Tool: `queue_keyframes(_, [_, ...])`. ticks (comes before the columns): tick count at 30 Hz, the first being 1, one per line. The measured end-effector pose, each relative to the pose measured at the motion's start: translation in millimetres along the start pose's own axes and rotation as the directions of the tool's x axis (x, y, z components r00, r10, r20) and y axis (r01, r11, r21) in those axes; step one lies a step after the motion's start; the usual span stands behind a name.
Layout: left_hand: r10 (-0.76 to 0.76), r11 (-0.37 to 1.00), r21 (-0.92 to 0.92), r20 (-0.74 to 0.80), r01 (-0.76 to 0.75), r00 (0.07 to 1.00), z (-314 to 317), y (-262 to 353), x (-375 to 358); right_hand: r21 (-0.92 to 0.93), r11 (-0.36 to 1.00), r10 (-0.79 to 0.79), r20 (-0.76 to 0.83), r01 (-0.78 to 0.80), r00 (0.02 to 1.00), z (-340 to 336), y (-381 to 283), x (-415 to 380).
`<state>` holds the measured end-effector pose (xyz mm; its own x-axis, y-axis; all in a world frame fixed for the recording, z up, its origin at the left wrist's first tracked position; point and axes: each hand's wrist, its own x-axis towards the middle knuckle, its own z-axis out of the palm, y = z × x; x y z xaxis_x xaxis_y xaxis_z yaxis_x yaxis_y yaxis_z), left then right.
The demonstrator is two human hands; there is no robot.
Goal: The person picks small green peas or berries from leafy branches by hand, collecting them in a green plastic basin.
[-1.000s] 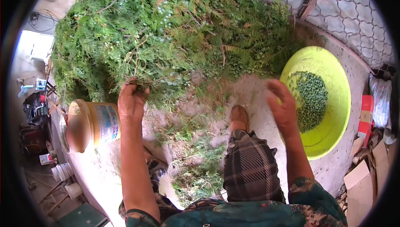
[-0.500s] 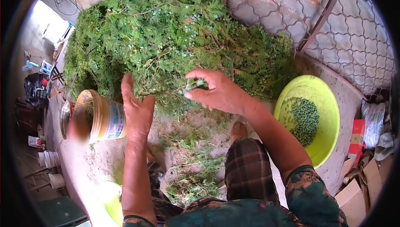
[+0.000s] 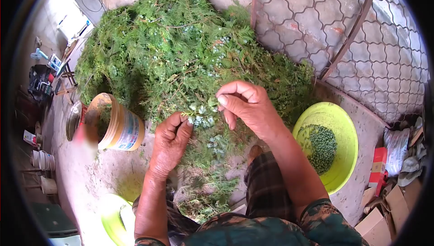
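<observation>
In front of my knees, a conifer sprig (image 3: 202, 116) with pale blue-green cones is held between my two hands. My left hand (image 3: 168, 145) pinches its left end between thumb and curled fingers. At the other end, my right hand (image 3: 249, 107) closes thumb and forefinger on a green cone, its other fingers curled below. More bluish cones (image 3: 218, 144) show in a blur just under the sprig. Behind both hands rises a large heap of green conifer branches (image 3: 153, 60), dotted with similar cones.
A lime-yellow basin (image 3: 347, 155) at right holds picked green cones (image 3: 322, 150). To the left a tan bucket (image 3: 126, 131) lies tilted. Another lime basin (image 3: 108, 219) sits lower left. Wire mesh (image 3: 316, 15) stands behind; cardboard (image 3: 377, 214) lies lower right. Clippings (image 3: 208, 196) litter the floor.
My left hand, open before, has closed on the sprig's end. My right hand has gone from holding a twig with cones to pinching at the sprig. The view has shifted slightly.
</observation>
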<state>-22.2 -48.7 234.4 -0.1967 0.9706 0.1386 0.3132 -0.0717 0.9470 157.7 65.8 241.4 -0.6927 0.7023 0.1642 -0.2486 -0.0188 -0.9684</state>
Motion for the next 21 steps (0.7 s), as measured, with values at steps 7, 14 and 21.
queue_keyframes(7, [-0.081,0.991,-0.111,-0.032,0.077,0.996,-13.7,-3.3,-13.0,-0.023,0.996,0.082,-0.151,-0.086,0.985,25.0,-10.0,-4.9])
queue_keyframes(14, [-0.024,0.987,-0.158,-0.08,0.011,0.997,-34.8,-4.8,-19.8,-0.264,0.938,-0.27,-0.14,0.226,0.953,44.6,-1.1,9.1])
queue_keyframes(21, [0.292,0.942,0.197,-0.088,-0.27,0.953,-35.8,-7.4,-13.2,-0.369,0.928,0.064,0.045,-0.043,0.997,54.0,-5.6,17.1])
